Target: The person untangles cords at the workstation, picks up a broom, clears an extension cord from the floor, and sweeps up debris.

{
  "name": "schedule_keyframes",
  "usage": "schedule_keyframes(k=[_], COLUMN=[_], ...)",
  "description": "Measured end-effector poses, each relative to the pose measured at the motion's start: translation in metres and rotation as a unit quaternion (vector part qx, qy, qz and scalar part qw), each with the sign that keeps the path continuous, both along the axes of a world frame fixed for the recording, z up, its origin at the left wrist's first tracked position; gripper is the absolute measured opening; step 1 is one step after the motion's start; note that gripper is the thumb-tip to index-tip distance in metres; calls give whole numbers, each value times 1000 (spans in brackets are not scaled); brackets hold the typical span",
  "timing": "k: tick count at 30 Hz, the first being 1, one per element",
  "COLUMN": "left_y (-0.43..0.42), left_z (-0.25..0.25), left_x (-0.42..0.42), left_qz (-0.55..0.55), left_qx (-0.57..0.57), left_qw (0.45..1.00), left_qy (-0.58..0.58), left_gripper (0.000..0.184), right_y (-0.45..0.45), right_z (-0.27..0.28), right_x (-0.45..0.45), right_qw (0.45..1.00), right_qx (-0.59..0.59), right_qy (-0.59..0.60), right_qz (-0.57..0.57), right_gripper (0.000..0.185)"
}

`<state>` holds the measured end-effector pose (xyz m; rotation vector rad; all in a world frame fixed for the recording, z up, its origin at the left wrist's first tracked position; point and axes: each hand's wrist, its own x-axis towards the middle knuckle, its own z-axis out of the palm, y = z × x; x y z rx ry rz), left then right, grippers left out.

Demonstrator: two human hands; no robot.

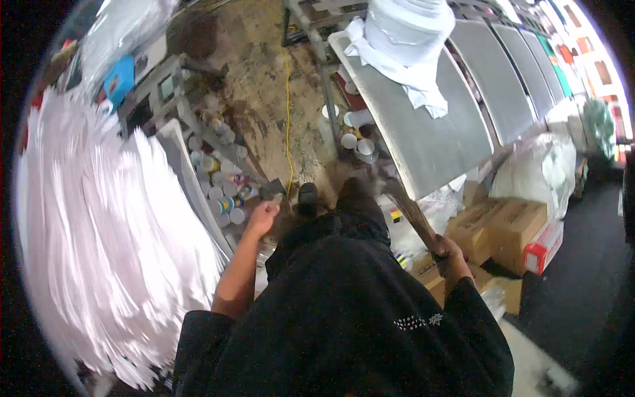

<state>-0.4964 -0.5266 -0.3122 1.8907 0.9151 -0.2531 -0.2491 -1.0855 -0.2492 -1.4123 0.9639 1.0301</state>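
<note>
My right hand [450, 250] is closed around one end of a long, flat brown strip [411, 213], which looks like wood or cardboard. The strip slants up and left beside my leg, below the nearest grey board, and its far end is blurred. My left hand [265, 217] is held out with curled fingers near the tubs on the left. Something small and pale may be at its fingertips, too small to name. A stack of folded white cloth [409, 30] rests on the grey board [433, 142], one piece hanging loosely over it.
On the left stands a large pile of white fabric [112, 231]. Tubs and jars [228, 202] crowd a low shelf beside it. A yellow cord [288, 119] runs along the stained floor. Cardboard boxes [506, 228] and a plastic-wrapped bundle [539, 169] sit to the right.
</note>
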Motion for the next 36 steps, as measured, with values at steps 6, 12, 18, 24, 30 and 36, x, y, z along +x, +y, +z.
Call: schedule_keyframes(k=[6,12,18,24,30,36], left_y=[110,116,45,52,69,26], left_z=[1,-21,36,2,-29,-41], left_x=[69,97,104,75,52,90], left_qz=[-2,-80,-313,-337,-352,-417], left_qx=[26,-15,85,73,96,142], left_qw=[999,995,935,927,911,866], left_qy=[18,51,141,147,193,236], left_gripper=[31,27,42,45,45,37], right_y=[9,-21,6,26,-35,-53], right_z=[-42,-130,-80,8,23,95], right_x=[-104,-167,-169,-143,-163,-156], right_qw=[914,951,919,898,920,884], right_qx=[-177,-64,-240,-274,-268,-311], right_qy=[-69,-172,-77,-32,-102,-118], right_qz=[359,249,302,343,265,330], right_gripper=[56,63,67,73,66,61])
